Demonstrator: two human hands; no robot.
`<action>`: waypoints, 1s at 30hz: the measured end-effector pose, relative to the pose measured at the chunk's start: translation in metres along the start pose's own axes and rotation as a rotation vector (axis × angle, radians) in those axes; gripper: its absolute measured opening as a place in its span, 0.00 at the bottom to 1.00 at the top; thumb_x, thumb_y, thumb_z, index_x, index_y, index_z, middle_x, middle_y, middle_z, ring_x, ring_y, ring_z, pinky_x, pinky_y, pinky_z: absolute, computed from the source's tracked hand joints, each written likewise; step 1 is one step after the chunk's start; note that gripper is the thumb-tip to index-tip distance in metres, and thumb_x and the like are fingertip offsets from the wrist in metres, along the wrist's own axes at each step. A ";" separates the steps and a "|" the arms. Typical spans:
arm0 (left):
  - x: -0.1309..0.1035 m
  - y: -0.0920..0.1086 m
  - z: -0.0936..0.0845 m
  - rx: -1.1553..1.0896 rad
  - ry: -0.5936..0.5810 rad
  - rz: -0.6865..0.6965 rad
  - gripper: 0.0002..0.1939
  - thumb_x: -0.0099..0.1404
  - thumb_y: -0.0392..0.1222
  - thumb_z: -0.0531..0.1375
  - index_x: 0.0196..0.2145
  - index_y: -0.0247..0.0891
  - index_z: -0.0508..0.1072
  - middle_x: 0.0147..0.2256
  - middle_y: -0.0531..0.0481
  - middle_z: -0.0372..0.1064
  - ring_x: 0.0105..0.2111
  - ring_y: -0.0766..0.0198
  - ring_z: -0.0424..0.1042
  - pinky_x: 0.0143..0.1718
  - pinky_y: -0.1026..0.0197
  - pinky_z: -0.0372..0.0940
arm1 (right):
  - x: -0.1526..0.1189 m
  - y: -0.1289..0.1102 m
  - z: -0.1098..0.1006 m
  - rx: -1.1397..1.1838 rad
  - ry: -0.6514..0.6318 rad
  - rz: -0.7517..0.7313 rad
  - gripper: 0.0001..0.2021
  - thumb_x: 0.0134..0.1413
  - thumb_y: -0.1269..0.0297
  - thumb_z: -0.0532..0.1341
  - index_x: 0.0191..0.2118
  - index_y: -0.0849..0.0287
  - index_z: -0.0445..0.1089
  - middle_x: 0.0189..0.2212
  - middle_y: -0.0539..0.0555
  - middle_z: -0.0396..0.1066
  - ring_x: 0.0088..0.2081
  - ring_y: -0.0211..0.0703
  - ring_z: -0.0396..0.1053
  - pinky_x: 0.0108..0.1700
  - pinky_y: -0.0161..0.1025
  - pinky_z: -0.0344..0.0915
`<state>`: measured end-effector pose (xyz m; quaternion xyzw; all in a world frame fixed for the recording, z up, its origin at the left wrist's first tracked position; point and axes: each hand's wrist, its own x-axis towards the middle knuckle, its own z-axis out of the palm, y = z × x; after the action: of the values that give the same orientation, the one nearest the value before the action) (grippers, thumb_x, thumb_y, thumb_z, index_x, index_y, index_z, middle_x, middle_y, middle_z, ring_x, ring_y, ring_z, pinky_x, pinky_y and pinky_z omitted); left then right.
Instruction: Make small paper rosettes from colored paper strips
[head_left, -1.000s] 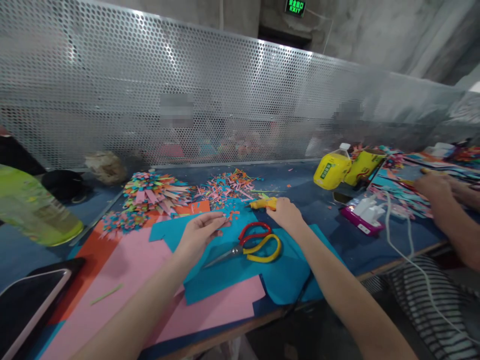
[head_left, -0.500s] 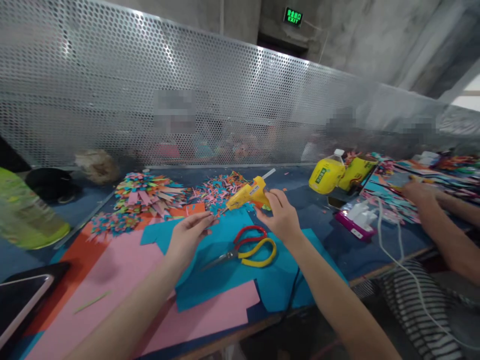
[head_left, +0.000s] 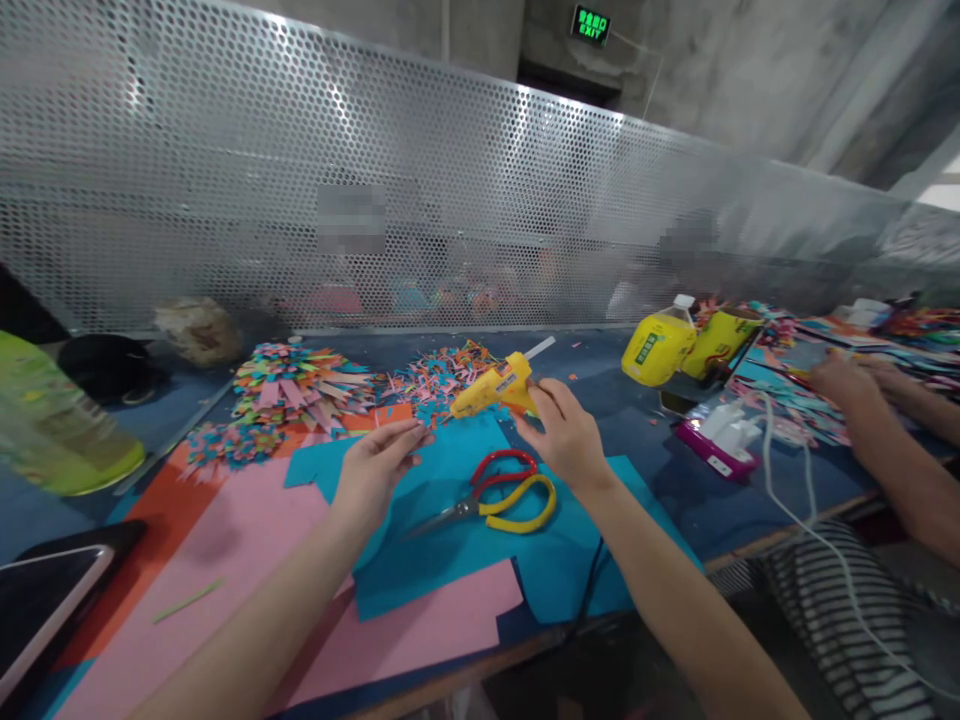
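Note:
My right hand (head_left: pixel 564 428) is wrapped round a yellow hot glue gun (head_left: pixel 491 386), whose nozzle points left and down; a clear glue stick (head_left: pixel 540 347) juts from its back end. My left hand (head_left: pixel 382 465) pinches at its fingertips something too small to make out, just left of the nozzle. Below and between the hands, scissors (head_left: pixel 480 505) with one red and one yellow handle lie on blue paper (head_left: pixel 420 570). Behind the glue gun is a heap of small coloured paper strips (head_left: pixel 442 375). Left of it stands a fringed paper bundle (head_left: pixel 300 385).
Pink paper (head_left: pixel 247 530) and orange paper (head_left: pixel 161 540) cover the left side, beside a tablet-like device (head_left: pixel 52 600) and a green bottle (head_left: pixel 56 420). On the right are a yellow bottle (head_left: pixel 656 347), a purple-edged power strip (head_left: pixel 716 445) with a white cord, and another person's hands (head_left: pixel 847 385).
The glue gun's nozzle has drawn slightly away from my left fingertips. Both hands otherwise keep nearly the same place, and the view has shifted a little.

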<state>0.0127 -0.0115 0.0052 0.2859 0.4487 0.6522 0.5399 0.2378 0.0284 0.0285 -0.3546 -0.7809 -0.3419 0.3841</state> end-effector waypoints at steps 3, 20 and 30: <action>0.000 0.000 0.001 0.005 0.000 0.002 0.17 0.37 0.40 0.70 0.28 0.32 0.75 0.26 0.47 0.73 0.30 0.64 0.72 0.23 0.69 0.61 | -0.001 0.000 0.000 0.012 -0.014 0.007 0.14 0.55 0.63 0.54 0.45 0.65 0.64 0.37 0.60 0.67 0.41 0.44 0.67 0.38 0.35 0.68; 0.002 -0.002 0.000 0.012 -0.012 0.018 0.16 0.39 0.39 0.69 0.28 0.32 0.75 0.26 0.49 0.72 0.29 0.65 0.72 0.23 0.70 0.60 | -0.003 0.001 -0.001 0.022 -0.075 0.005 0.14 0.56 0.64 0.54 0.47 0.64 0.64 0.40 0.61 0.66 0.43 0.44 0.66 0.38 0.34 0.68; 0.002 0.000 0.000 0.009 0.010 0.022 0.16 0.38 0.39 0.70 0.28 0.32 0.75 0.25 0.48 0.72 0.28 0.64 0.71 0.23 0.68 0.60 | 0.000 -0.001 -0.004 0.002 -0.057 0.003 0.12 0.57 0.63 0.53 0.43 0.63 0.65 0.38 0.60 0.67 0.41 0.43 0.67 0.38 0.34 0.67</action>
<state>0.0118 -0.0095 0.0049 0.2900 0.4512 0.6574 0.5292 0.2388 0.0246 0.0301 -0.3650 -0.7913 -0.3303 0.3627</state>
